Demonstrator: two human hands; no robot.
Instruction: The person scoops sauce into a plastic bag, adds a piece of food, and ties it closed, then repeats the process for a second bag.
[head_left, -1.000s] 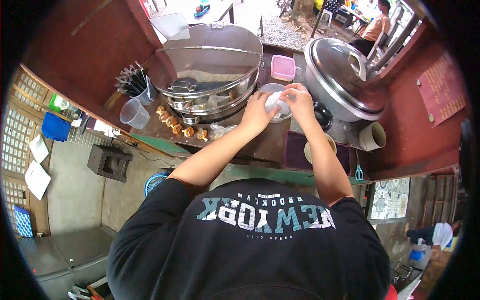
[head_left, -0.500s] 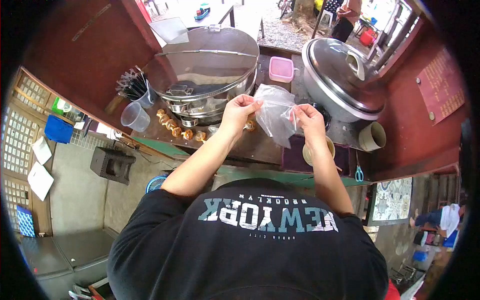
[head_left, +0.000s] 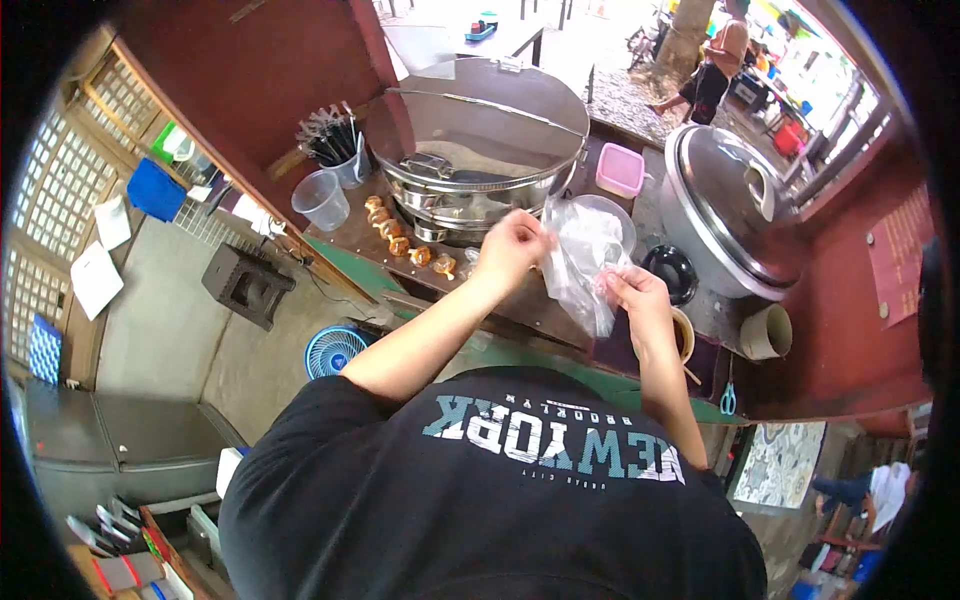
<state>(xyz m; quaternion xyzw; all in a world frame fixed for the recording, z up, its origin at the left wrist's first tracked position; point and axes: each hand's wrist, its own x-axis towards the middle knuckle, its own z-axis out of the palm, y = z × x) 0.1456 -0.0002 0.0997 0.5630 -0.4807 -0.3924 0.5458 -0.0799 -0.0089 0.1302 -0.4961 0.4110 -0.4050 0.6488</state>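
A clear plastic bag (head_left: pixel 578 275) hangs between my hands over the counter. My left hand (head_left: pixel 512 255) is closed at its upper left edge, slightly smeared by motion. The fingertips of my right hand (head_left: pixel 643 300) pinch its right side. Just behind the bag is a round clear container (head_left: pixel 618 222), partly hidden. Beyond my right hand sits a black bowl (head_left: pixel 672 272). A bowl with a pale rim (head_left: pixel 686 338) is partly covered by my right forearm. Left of my left hand, small tied bags of brown sauce (head_left: pixel 399 246) line the counter edge.
A large steel pan with a transparent lid (head_left: pixel 470 125) stands at the back, and a big lidded pot (head_left: pixel 715 220) at the right. A pink-lidded box (head_left: pixel 620 169), plastic cup (head_left: pixel 322 200), brown cup (head_left: pixel 767 332) and blue scissors (head_left: pixel 728 398) are around. A fan (head_left: pixel 335 352) stands below left.
My head view has turned, shifting the counter rightward and down in view. Both hands keep hold of the bag, with the right now lower on it. The clear container and black bowl show more.
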